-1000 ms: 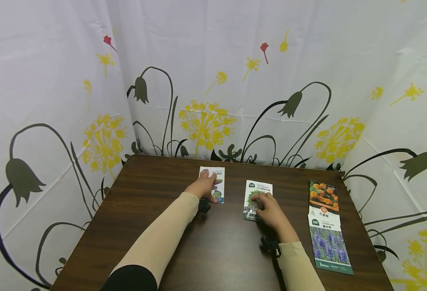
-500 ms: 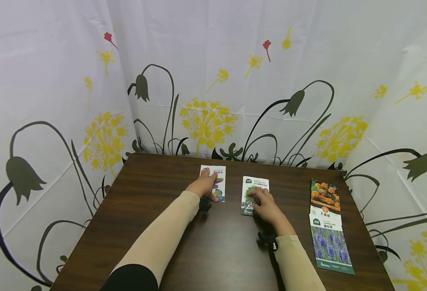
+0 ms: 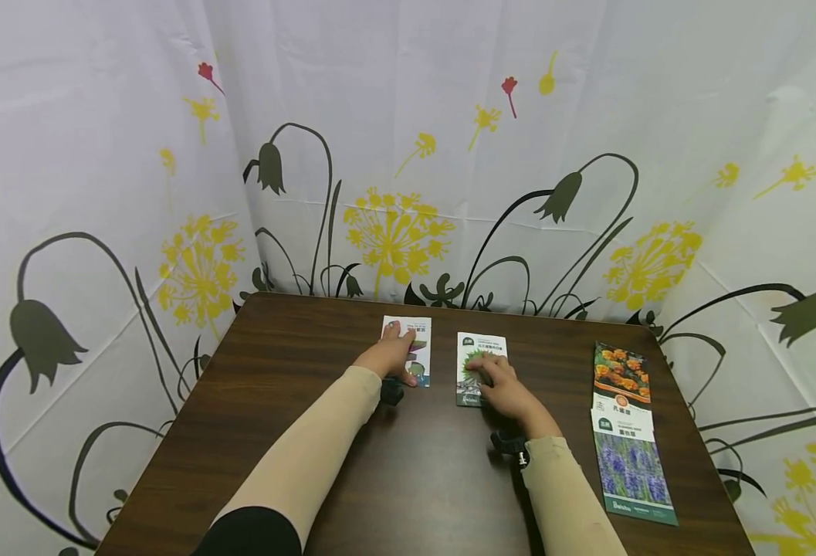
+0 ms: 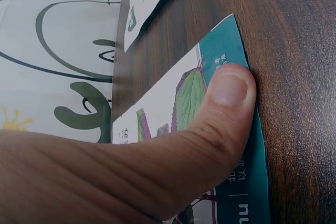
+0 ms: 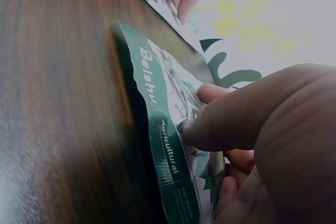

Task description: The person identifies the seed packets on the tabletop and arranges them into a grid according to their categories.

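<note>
My left hand (image 3: 390, 355) rests with spread fingers on a white seed packet (image 3: 419, 354) near the table's far edge. In the left wrist view, the thumb (image 4: 231, 93) presses on that packet's teal lower strip, beside printed green and purple leaves. To its right, my right hand (image 3: 508, 392) touches a second white seed packet (image 3: 472, 390) with a green leafy picture. The right wrist view shows the thumb and fingertips on that packet's printed face, and its dark green strip (image 5: 155, 108) slightly wavy along the edge. A gap of bare wood separates the two packets.
Two more seed packets lie at the table's right: one with orange flowers (image 3: 619, 374), overlapped at its lower end by one with purple flowers (image 3: 631, 467). A flower-printed white curtain (image 3: 408, 154) hangs behind the dark wooden table (image 3: 408, 479).
My right hand has moved a little left and away from me, and the leafy packet has slid with it toward the left one. My left hand stays where it was.
</note>
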Available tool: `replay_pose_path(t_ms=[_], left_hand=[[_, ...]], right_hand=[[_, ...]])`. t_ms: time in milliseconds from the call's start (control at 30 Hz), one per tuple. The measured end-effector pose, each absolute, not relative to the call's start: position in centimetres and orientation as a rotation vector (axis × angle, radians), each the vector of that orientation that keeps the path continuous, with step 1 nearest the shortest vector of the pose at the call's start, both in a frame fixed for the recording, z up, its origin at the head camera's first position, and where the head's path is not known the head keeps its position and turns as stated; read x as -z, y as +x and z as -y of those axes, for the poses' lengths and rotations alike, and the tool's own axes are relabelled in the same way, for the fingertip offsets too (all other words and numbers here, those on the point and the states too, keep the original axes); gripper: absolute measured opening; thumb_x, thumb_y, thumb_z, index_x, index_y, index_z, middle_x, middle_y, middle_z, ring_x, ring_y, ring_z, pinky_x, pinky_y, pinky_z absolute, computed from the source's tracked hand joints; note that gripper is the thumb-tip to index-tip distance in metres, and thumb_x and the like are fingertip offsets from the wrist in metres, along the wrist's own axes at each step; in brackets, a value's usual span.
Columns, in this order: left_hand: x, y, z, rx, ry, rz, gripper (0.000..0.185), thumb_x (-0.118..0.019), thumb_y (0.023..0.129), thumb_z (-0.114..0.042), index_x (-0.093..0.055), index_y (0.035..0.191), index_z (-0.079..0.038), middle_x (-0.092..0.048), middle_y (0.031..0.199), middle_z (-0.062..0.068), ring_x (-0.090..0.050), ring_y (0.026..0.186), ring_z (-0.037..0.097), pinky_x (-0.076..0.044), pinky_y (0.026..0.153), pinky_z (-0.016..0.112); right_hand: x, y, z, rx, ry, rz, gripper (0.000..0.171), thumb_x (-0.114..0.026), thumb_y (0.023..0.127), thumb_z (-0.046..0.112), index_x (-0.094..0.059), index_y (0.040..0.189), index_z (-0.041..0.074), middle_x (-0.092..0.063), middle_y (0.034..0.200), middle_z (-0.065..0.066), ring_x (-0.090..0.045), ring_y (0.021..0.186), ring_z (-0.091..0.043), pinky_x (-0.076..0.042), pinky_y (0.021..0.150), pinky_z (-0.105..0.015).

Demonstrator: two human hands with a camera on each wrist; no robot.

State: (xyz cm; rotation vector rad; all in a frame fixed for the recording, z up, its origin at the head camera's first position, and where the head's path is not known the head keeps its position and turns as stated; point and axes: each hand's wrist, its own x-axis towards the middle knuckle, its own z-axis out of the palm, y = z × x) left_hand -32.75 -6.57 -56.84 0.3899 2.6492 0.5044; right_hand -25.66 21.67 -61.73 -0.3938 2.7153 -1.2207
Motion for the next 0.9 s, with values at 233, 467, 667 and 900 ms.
replay_pose_path(t_ms=[233,467,667,900], left_hand=[[58.2,-34.2,6.7,-0.520,0.408,-2.642,0.123,-0.104,0.074,-0.031,-0.033,0.171,-0.006,-0.006,0.180,0.033,-0.004,0.170,0.050,-0.021,0.135,0.065],[57.1,-33.2,6.6,-0.521,0.394,-2.629,0.118,-0.100,0.079,-0.028,-0.030,0.172,-0.009,-0.005,0.182,0.029,-0.003,0.171,0.046,-0.019,0.136,0.062],[57.2,-32.6,6.4,-0.497,0.420,-2.655,0.117,-0.099,0.079,-0.031,-0.031,0.172,-0.010,-0.008,0.182,0.029,-0.006,0.171,0.046,-0.023,0.135,0.061],[57.4,-32.9,6.6,-0.510,0.420,-2.666,0.118,-0.100,0.078,-0.031,-0.032,0.172,-0.009,-0.007,0.181,0.030,-0.006,0.171,0.047,-0.023,0.135,0.061]], right_hand=[[61.7,-26.1,-21.5,1.212,-0.379,-2.708,0.043,-0.061,0.099,-0.005,-0.065,0.139,0.012,-0.041,0.162,-0.027,-0.028,0.156,-0.056,-0.028,0.125,-0.072],[62.0,-26.7,-21.2,1.227,-0.355,-2.688,0.043,-0.061,0.101,-0.003,-0.065,0.140,0.015,-0.038,0.167,-0.024,-0.028,0.157,-0.053,-0.027,0.127,-0.072],[62.2,-27.3,-20.8,1.224,-0.351,-2.718,0.043,-0.062,0.099,-0.005,-0.067,0.138,0.014,-0.040,0.166,-0.025,-0.031,0.155,-0.053,-0.030,0.125,-0.073],[62.0,-27.9,-20.3,1.246,-0.343,-2.703,0.043,-0.061,0.101,-0.003,-0.067,0.139,0.016,-0.038,0.168,-0.023,-0.030,0.156,-0.052,-0.030,0.125,-0.072]])
